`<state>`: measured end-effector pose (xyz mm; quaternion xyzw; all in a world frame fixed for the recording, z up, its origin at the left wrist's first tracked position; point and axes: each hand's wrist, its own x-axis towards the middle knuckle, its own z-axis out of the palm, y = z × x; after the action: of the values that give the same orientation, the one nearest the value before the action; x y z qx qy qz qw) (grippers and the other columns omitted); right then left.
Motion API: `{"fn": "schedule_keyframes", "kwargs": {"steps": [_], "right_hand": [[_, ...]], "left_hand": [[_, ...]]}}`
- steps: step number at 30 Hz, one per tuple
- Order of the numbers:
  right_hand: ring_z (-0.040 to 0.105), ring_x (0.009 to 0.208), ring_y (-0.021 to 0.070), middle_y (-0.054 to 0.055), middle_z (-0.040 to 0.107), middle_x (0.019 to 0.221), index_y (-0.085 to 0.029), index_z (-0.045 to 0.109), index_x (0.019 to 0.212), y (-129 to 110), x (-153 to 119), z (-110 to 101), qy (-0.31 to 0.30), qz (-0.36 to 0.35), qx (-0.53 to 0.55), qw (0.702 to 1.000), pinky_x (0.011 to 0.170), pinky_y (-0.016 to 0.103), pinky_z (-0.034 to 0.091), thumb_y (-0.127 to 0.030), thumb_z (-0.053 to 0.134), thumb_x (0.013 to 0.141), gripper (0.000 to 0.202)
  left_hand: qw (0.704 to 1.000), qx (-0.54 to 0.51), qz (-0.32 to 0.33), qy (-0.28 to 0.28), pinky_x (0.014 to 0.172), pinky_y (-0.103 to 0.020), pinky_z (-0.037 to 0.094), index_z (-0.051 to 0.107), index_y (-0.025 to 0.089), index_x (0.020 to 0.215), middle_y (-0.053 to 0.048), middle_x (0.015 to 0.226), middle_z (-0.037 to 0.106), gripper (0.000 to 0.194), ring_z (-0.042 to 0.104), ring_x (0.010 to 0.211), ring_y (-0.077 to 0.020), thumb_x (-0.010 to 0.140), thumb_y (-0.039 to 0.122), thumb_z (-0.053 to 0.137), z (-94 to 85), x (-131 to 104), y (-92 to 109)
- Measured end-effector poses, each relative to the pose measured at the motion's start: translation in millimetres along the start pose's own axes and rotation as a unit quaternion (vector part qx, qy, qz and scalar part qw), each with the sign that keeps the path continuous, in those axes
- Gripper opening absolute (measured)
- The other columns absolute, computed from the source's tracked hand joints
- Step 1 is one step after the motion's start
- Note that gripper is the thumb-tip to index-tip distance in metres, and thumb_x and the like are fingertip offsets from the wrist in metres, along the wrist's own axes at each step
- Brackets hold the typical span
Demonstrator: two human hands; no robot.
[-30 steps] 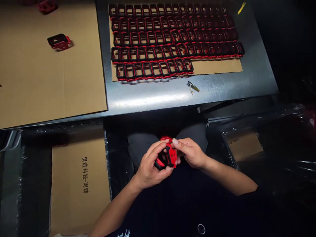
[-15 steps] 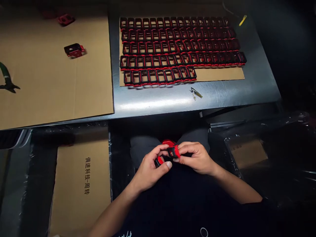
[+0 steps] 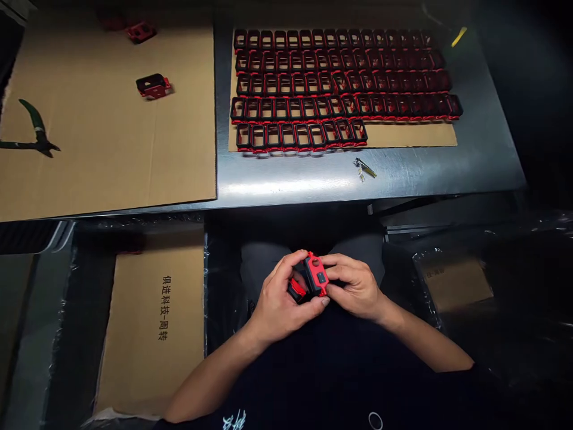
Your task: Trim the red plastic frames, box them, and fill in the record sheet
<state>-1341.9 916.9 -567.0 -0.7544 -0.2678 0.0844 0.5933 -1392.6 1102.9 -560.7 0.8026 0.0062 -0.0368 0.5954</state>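
Above my lap, my left hand (image 3: 286, 295) is closed around a red and black plastic housing (image 3: 319, 276), with its thumb below and fingers above. A second red and black piece (image 3: 297, 289) sits deeper in the same palm. My right hand (image 3: 356, 286) grips the first housing from the right side with its fingertips. The housing's red face, with a round hole and a small dark rectangle, is turned up toward me. Rows of similar black-rimmed red housings (image 3: 303, 136) stand on a cardboard sheet (image 3: 412, 135) on the metal table.
Green-handled cutters (image 3: 42, 143) lie on a large cardboard sheet (image 3: 179, 149) at left, along with a loose housing (image 3: 153, 87) and another farther back. A small metal tool (image 3: 366, 169) rests near the metal table's (image 3: 286, 194) front edge. Open plastic-lined boxes flank my legs.
The housing between my hands has been turned, so its red face now shows. A red piece seen behind my fingers earlier is not distinguishable now. The whole view has shifted slightly.
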Motion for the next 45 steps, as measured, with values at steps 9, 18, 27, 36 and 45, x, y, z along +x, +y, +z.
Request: {"fn": "schedule_keyframes", "kwargs": {"steps": [9, 18, 27, 36, 45], "right_hand": [[0.071, 0.099, 0.0191, 0.007, 0.075, 0.105, -0.022, 0.075, 0.096, -8.0, 0.9, -7.2, 0.032, 0.094, 0.077, 0.992, 0.085, 0.032, 0.059, -0.013, 0.067, 0.088, 0.015], [0.069, 0.096, 0.0204, 0.007, 0.074, 0.100, -0.021, 0.075, 0.097, -12.2, 1.4, -7.6, 0.007, 0.129, 0.139, 0.982, 0.091, 0.037, 0.056, -0.024, 0.068, 0.091, 0.010], [0.069, 0.090, 0.0170, 0.007, 0.069, 0.106, -0.019, 0.070, 0.104, -10.5, -8.3, -4.8, 0.006, 0.233, 0.230, 0.945, 0.080, 0.029, 0.059, -0.031, 0.078, 0.084, 0.025], [0.068, 0.082, 0.0156, 0.002, 0.070, 0.091, -0.020, 0.065, 0.104, -15.4, -3.8, 3.3, 0.026, 0.229, 0.163, 0.959, 0.077, 0.028, 0.058, -0.031, 0.087, 0.072, 0.040], [0.067, 0.086, 0.0163, 0.004, 0.068, 0.099, -0.021, 0.069, 0.105, -11.5, -6.1, 2.5, 0.007, 0.203, 0.177, 0.963, 0.081, 0.029, 0.058, -0.026, 0.078, 0.079, 0.028]], "left_hand": [[0.994, 0.048, 0.093, 0.039, 0.090, -0.037, 0.061, 0.049, 0.023, 0.133, -0.012, 0.128, 0.065, 0.062, 0.066, 0.115, -0.0242, 0.078, 0.023, 0.076, 0.5, -1.0, -6.1], [0.992, 0.067, 0.107, 0.029, 0.096, -0.041, 0.059, 0.046, 0.022, 0.136, -0.013, 0.132, 0.064, 0.062, 0.066, 0.118, -0.0247, 0.080, 0.021, 0.074, 0.2, -0.5, -9.3], [0.977, 0.140, 0.158, 0.027, 0.089, -0.038, 0.062, 0.040, 0.021, 0.144, -0.015, 0.130, 0.065, 0.069, 0.068, 0.114, -0.0252, 0.081, 0.020, 0.069, 2.0, 3.1, -11.7], [0.952, 0.180, 0.243, 0.042, 0.079, -0.035, 0.064, 0.005, 0.012, 0.161, -0.024, 0.128, 0.067, 0.097, 0.073, 0.106, -0.0263, 0.088, 0.027, 0.068, 6.2, 3.7, -21.6], [0.925, 0.212, 0.310, 0.063, 0.076, -0.033, 0.064, -0.002, 0.016, 0.161, -0.023, 0.129, 0.068, 0.103, 0.072, 0.109, -0.0250, 0.085, 0.014, 0.068, 3.6, 3.9, -22.7]]}}
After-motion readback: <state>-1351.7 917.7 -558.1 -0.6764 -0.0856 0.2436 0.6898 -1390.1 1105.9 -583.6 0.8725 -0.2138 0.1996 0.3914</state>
